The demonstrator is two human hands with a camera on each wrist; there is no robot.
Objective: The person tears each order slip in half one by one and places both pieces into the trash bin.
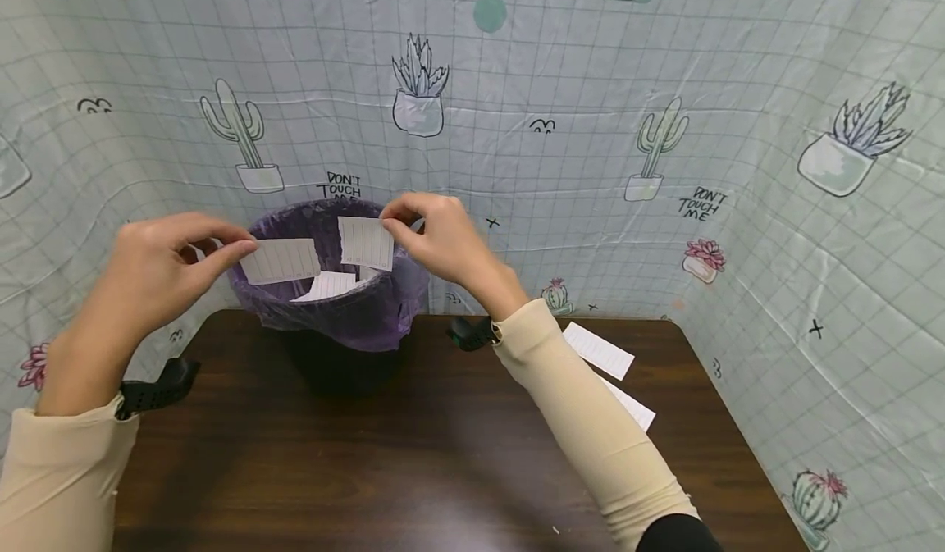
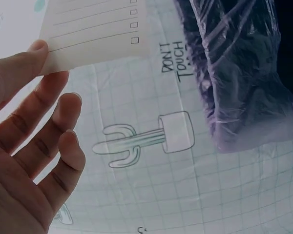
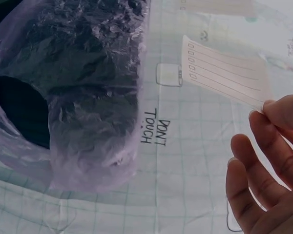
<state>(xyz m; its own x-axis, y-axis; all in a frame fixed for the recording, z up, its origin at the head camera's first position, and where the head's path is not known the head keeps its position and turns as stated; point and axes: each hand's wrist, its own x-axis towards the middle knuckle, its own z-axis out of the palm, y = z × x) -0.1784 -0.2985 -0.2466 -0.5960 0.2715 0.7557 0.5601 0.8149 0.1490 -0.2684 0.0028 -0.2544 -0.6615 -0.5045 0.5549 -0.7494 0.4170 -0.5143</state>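
My left hand (image 1: 166, 269) pinches a lined piece of paper (image 1: 280, 261) by its left end, between thumb and index finger. A second lined piece (image 1: 367, 243) hangs from the thumb and fingertips of my right hand (image 1: 443, 236). Both pieces are over the mouth of a dark trash bin (image 1: 343, 363), whose purple plastic liner (image 1: 369, 322) folds out over the rim. Inside the bin lie more white paper pieces (image 1: 330, 285). Little checkboxes run along one edge of each held piece, as the left wrist view shows on the left-hand paper (image 2: 97, 34).
Two white lined paper slips (image 1: 600, 351) lie on the brown wooden table (image 1: 413, 462), right of the bin; my right forearm partly covers one. A tiny white scrap (image 1: 556, 529) is near the front. A cloth (image 1: 546, 60) printed with cacti hangs behind and at both sides.
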